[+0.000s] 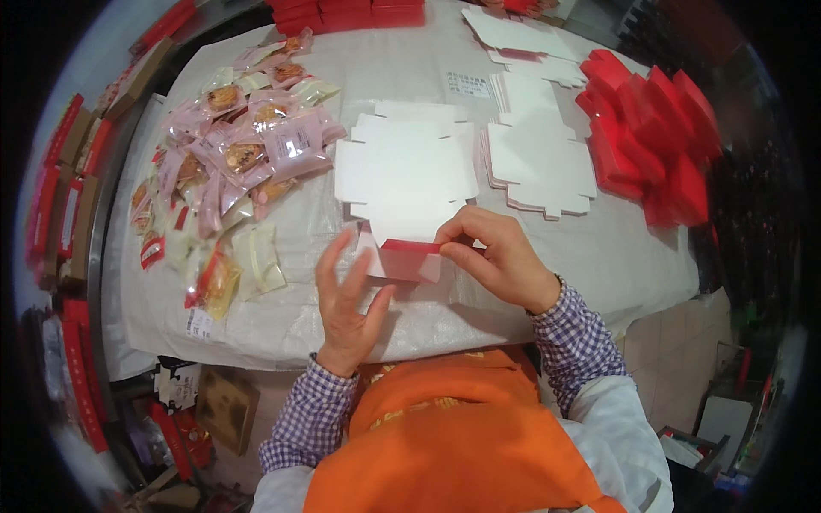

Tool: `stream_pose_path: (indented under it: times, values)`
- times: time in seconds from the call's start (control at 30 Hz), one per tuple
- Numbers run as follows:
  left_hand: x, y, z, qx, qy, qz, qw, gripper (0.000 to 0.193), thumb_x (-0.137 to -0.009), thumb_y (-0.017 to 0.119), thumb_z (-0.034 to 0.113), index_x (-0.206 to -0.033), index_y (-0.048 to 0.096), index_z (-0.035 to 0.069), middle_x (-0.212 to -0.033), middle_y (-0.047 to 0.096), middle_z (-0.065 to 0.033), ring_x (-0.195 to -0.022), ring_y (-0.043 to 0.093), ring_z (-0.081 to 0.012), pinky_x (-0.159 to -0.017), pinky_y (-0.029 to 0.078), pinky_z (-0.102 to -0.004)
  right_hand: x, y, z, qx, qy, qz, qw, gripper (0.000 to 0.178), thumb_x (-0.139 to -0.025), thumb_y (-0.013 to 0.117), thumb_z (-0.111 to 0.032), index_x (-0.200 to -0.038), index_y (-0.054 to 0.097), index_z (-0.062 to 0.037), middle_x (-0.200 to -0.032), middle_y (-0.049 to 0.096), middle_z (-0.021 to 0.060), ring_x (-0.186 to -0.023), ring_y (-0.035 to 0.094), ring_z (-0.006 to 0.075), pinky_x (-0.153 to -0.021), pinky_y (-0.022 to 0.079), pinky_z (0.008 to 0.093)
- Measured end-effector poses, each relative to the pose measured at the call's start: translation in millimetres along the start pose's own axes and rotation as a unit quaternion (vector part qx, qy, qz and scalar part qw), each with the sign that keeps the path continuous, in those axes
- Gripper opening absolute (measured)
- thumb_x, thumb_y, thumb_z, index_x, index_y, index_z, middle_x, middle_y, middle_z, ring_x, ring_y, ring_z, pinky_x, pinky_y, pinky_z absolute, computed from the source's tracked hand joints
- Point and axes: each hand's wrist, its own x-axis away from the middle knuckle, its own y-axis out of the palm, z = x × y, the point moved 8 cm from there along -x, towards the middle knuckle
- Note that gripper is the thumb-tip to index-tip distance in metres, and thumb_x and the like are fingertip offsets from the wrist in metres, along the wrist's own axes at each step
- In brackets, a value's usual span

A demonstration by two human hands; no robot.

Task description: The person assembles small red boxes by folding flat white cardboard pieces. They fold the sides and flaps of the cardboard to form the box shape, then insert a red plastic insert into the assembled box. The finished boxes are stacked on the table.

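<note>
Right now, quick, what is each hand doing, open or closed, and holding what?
Left hand: open, fingers spread, palm against the left end of the flat box blank.
Right hand: closed, pinching the folded red flap of that blank.

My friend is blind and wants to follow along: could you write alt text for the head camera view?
Seen from above, a person's right hand pinches a flap of a flat white and red box blank on a cloth-covered table, the left hand open beside it. Wrapped pastries lie to the left, more flat blanks and folded red boxes to the right.
</note>
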Motion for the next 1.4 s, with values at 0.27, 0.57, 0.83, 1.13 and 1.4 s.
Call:
stream_pose_path:
  times: [0.27,0.57,0.83,1.13,1.4]
  values:
    - [-27.1,13.6,-4.8,0.127,-0.049,-0.093,0.986,0.034,-0.086,0.073,-0.005,-0.118,0.073,0.004,-0.096,0.074,-0.0125,-0.084,0.072,-0.0226,-0.075,0.056,-0.0300,20.8,-6.2,-6.1,0.020,-0.106,0.039,0.993,0.023,-0.089,0.073,-0.002,-0.112,0.070,-0.0020,-0.098,0.070,0.0092,-0.088,0.067,0.0214,-0.076,0.055,0.0322]
    - [18.2,27.1,-40.7,0.260,-0.272,-0.053,0.925,0.018,-0.090,0.073,-0.002,-0.108,0.073,0.000,-0.097,0.075,-0.0068,-0.085,0.069,-0.0110,-0.075,0.056,-0.0260,38.9,1.6,20.6,0.104,-0.132,0.089,0.982,0.022,-0.084,0.079,-0.006,-0.104,0.072,-0.0037,-0.094,0.070,0.0107,-0.085,0.067,0.0265,-0.073,0.055,0.0356]
    - [33.5,46.9,-35.7,0.384,-0.357,-0.130,0.842,0.013,-0.092,0.072,-0.001,-0.105,0.072,-0.002,-0.099,0.075,-0.0073,-0.088,0.070,-0.0114,-0.078,0.057,-0.0249,42.2,20.1,23.3,0.074,-0.077,0.034,0.994,0.010,-0.086,0.075,-0.010,-0.093,0.071,-0.0038,-0.085,0.068,0.0116,-0.080,0.066,0.0295,-0.070,0.053,0.0369]
    - [52.0,49.5,-26.0,0.384,-0.352,-0.186,0.833,0.011,-0.090,0.075,0.000,-0.101,0.075,-0.002,-0.092,0.077,-0.0075,-0.085,0.070,-0.0105,-0.077,0.058,-0.0257,-28.2,-1.3,40.5,0.228,-0.063,0.040,0.971,0.034,-0.089,0.073,-0.019,-0.118,0.065,-0.0014,-0.111,0.068,0.0166,-0.106,0.063,0.0362,-0.093,0.050,0.0442]
    - [60.4,58.2,-25.1,0.400,-0.350,-0.159,0.832,0.013,-0.090,0.075,0.003,-0.103,0.075,0.001,-0.091,0.077,-0.0059,-0.084,0.069,-0.0093,-0.076,0.056,-0.0248,-149.1,23.1,118.7,0.415,0.009,-0.073,0.907,0.045,-0.077,0.083,-0.024,-0.115,0.067,-0.0042,-0.118,0.068,0.0148,-0.111,0.063,0.0333,-0.095,0.050,0.0428]
